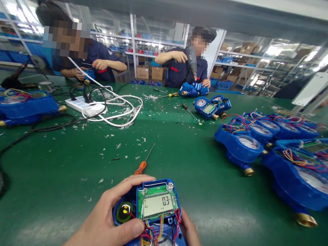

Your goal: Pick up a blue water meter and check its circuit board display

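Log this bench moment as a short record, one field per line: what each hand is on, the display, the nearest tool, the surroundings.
left hand: left hand grips the open blue meter, thumb beside the circuit board
right hand: right hand steadies the meter's right side, mostly hidden
display: LCD lit, reads 03
wiring: coloured wires loose below the board
nearest tool: orange screwdriver lying just beyond the meter
bench: green table littered with white scraps
right of bench: more open blue meters
across: two seated co-workers, one holding a power driver
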A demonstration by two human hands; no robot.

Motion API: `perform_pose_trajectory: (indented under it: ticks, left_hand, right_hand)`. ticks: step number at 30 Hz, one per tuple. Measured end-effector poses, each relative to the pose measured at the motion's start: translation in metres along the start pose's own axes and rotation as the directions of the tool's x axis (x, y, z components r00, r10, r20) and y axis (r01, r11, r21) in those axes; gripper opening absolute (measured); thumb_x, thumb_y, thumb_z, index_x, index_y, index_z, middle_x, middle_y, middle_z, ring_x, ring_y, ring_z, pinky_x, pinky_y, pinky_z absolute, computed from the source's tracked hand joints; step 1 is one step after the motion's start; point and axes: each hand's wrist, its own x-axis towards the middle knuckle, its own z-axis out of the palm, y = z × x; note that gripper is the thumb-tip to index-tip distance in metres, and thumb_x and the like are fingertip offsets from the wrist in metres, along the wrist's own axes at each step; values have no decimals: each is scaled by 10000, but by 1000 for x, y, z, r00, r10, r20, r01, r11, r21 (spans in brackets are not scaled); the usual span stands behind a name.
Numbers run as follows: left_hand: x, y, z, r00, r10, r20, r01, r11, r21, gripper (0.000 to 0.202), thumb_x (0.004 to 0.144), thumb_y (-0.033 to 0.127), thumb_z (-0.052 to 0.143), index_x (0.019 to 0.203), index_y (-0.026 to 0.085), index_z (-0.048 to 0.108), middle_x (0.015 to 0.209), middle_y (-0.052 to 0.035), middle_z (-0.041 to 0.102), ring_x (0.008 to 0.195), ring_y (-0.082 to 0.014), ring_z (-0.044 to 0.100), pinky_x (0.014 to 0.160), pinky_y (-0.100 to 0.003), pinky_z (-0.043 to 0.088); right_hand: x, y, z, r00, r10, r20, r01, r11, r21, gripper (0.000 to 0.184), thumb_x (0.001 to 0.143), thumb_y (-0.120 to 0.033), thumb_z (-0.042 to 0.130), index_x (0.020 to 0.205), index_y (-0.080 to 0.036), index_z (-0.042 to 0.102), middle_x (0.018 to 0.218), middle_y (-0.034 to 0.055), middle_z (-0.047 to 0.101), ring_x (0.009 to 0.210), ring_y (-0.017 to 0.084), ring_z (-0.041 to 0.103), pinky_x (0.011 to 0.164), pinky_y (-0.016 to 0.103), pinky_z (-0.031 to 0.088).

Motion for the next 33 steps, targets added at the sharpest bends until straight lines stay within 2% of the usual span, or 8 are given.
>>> perform_pose_trajectory:
  ticks: [3, 5, 8, 11, 15, 19, 27, 33]
  left_hand:
    - [0, 0, 1, 999, -11, 43, 15, 995, -102, 592, 798, 530, 737, 1284, 254, 540, 1232, -46, 587, 1072, -248, 588, 924, -266, 496]
    - [-1, 0, 1, 998, -11, 67, 21, 989, -147, 587, 803, 517, 734, 1282, 244, 534, 1214, -55, 594, 1055, -252, 598, 908, -271, 505]
    - [-2, 2, 3, 991, -19, 131, 40, 986, -163, 570, 810, 498, 728, 1274, 233, 530, 1222, -67, 589, 1088, -271, 583, 898, -287, 513]
    - [-2, 6, 5, 981, -34, 189, 76, 972, -222, 574, 808, 495, 733, 1272, 228, 525, 1256, -82, 569, 1103, -285, 574, 888, -302, 520]
    - [-1, 8, 6, 981, -1, 192, 42, 976, -214, 567, 799, 533, 741, 1239, 227, 555, 1242, -78, 566, 1096, -277, 574, 889, -287, 512]
    - [-1, 5, 5, 980, -3, 197, 48, 973, -224, 561, 805, 534, 746, 1238, 245, 539, 1226, -68, 570, 1072, -268, 588, 853, -279, 529]
    - [-2, 1, 5, 992, 17, 121, 4, 984, -176, 531, 780, 567, 766, 1157, 269, 541, 1212, -54, 540, 1076, -250, 569, 849, -277, 537]
    - [-4, -3, 4, 993, 30, 111, -12, 987, -161, 528, 788, 566, 759, 1172, 269, 550, 1261, -55, 507, 1096, -251, 556, 877, -276, 527]
  right_hand:
    - [-3, -7, 1, 998, -64, -21, 64, 997, -39, 1069, 668, -703, 676, 1514, -352, 124, 1369, 95, 527, 1186, 398, 540, 1037, 545, 419]
    - [-5, -14, 1, 989, -134, -65, 132, 991, -25, 938, 712, -771, 584, 1459, -303, 264, 1050, 108, 659, 880, 330, 640, 813, 480, 531]
    - [-3, -33, -7, 950, -154, -272, 138, 987, -77, 564, 901, -701, 351, 1187, -245, 516, 660, 11, 527, 568, 182, 496, 553, 305, 441]
    - [9, -67, -22, 867, -203, -455, 101, 966, -238, 314, 962, -491, 445, 905, -217, 588, 679, -8, 492, 605, 142, 447, 562, 260, 371]
    - [36, -122, -38, 874, -355, -331, 213, 893, -396, 181, 892, -301, 557, 770, -184, 620, 749, 3, 573, 710, 139, 524, 662, 254, 404]
    - [58, -158, -43, 959, -259, -118, 198, 904, -379, 141, 804, -235, 599, 693, -160, 644, 690, -1, 599, 653, 128, 523, 627, 241, 417]
    - [59, -156, -40, 986, -167, 12, 159, 912, -377, 93, 801, -198, 667, 729, -141, 680, 736, -2, 603, 697, 128, 537, 658, 233, 436]
    - [62, -151, -34, 978, -198, -63, 173, 942, -287, 120, 738, -161, 651, 622, -134, 664, 643, -13, 570, 621, 107, 501, 585, 223, 379]
